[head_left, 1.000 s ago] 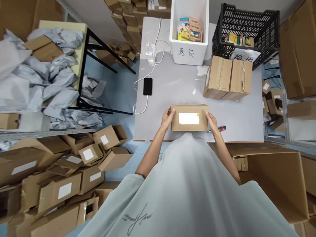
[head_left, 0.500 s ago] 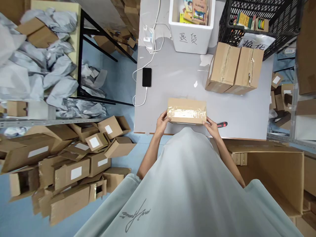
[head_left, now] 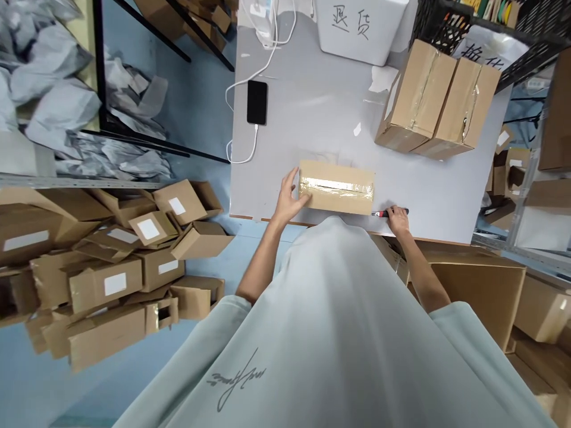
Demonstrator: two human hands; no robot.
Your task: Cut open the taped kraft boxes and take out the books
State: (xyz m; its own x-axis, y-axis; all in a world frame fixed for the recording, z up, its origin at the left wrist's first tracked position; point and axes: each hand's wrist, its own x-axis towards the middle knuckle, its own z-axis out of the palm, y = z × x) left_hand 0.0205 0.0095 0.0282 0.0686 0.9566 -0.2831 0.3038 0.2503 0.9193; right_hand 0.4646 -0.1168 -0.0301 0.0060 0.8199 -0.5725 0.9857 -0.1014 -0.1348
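Observation:
A taped cardboard box (head_left: 336, 205) lies near the front edge of the grey table. My left hand (head_left: 288, 199) grips its left end, thumb on the near side and fingers along the end. Clear shiny tape runs lengthwise over the box top. To the right of the box, my right hand (head_left: 397, 220) is closed around a red and black utility knife (head_left: 380, 213). The knife lies level, its front end pointing left at the box's near right corner. How far the blade is out I cannot tell.
Two taped cartons (head_left: 419, 98) stand at the table's back right, before a black crate (head_left: 439, 27). A white bin (head_left: 357, 30) is behind. A phone (head_left: 257, 102) on a white cable lies left. Opened boxes (head_left: 107, 279) fill the floor at left.
My right hand has left the box's right end and taken hold of the utility knife. My left hand stays at the box. The view has shifted, and the box is slightly turned.

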